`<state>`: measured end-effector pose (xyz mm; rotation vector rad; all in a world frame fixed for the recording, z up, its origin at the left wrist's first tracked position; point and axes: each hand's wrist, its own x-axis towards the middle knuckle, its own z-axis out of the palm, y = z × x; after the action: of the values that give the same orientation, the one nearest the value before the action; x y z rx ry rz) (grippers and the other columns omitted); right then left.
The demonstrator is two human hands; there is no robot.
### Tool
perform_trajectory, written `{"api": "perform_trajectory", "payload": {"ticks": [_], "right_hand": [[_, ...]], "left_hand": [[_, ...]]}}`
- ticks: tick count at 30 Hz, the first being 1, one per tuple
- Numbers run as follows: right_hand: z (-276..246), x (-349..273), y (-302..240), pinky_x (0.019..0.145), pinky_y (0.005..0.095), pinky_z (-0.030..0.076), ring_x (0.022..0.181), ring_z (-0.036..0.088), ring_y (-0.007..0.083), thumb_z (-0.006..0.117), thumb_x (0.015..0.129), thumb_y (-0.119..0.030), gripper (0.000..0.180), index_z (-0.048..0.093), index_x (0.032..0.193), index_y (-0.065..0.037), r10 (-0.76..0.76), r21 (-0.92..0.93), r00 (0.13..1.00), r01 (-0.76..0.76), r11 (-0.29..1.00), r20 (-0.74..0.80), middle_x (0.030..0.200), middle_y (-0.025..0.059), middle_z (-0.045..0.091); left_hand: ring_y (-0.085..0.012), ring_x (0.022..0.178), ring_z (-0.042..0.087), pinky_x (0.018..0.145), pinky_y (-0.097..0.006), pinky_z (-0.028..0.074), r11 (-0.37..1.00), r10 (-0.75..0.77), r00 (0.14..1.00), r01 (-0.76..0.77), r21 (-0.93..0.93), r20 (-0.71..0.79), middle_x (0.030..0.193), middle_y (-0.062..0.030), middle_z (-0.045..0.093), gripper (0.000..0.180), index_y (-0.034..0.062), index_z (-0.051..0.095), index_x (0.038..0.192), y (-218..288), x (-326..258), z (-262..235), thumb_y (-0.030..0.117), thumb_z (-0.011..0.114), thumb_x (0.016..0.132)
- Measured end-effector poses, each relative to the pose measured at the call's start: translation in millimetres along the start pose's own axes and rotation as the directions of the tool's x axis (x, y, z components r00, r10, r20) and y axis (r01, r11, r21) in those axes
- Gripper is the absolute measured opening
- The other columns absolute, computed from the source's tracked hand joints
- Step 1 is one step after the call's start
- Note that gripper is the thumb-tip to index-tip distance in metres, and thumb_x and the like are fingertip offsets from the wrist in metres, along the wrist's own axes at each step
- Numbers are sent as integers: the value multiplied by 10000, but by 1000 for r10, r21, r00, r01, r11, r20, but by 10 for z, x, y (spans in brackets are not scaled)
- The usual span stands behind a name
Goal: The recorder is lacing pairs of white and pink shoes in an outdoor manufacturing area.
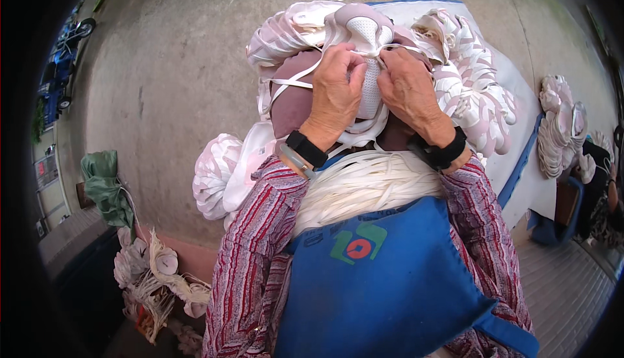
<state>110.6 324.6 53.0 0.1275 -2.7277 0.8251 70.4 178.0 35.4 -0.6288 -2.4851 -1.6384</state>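
Note:
My left hand [335,91] and my right hand [409,88] are both closed on a white mesh shoe upper [367,39] with pinkish-mauve trim, held upright in front of me. Thin white laces [289,84] run from the upper across my left hand's fingers; both hands pinch the lace near the top of the mesh tongue. A thick bundle of white laces [364,186] lies across my lap, above a blue apron [377,280]. Both wrists wear black bands.
A heap of pink-and-white shoe uppers [468,72] lies on a white sheet [520,98] to the right. More uppers [218,176] sit at my left, a stack [559,130] at the far right beside another person [601,189]. Scraps [156,273] and a green bag [104,182] lie lower left.

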Motion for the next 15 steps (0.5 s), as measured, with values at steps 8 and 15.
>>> {"api": "perform_trajectory", "payload": {"ticks": [8, 15], "right_hand": [[-57, -70, -70, 668, 455, 473, 770, 582, 371, 564, 779, -78, 139, 568, 885, 11, -7, 55, 1000, 7, 998, 2, 828, 190, 556], [-11, -76, -36, 682, 447, 479, 799, 575, 382, 553, 792, -48, 164, 546, 940, 22, -19, 113, 999, 23, 993, -33, 853, 211, 546]], "left_hand": [[-217, 850, 634, 733, -297, 512, 962, 231, 973, -231, 147, 17, 1085, -145, 612, 179, 15, 602, 953, 64, -3, -75, 53, 679, 796], [-233, 928, 621, 792, -312, 496, 992, 120, 988, -124, 36, 97, 1097, -145, 608, 185, 21, 605, 961, 48, 58, -43, 72, 683, 800]]}}
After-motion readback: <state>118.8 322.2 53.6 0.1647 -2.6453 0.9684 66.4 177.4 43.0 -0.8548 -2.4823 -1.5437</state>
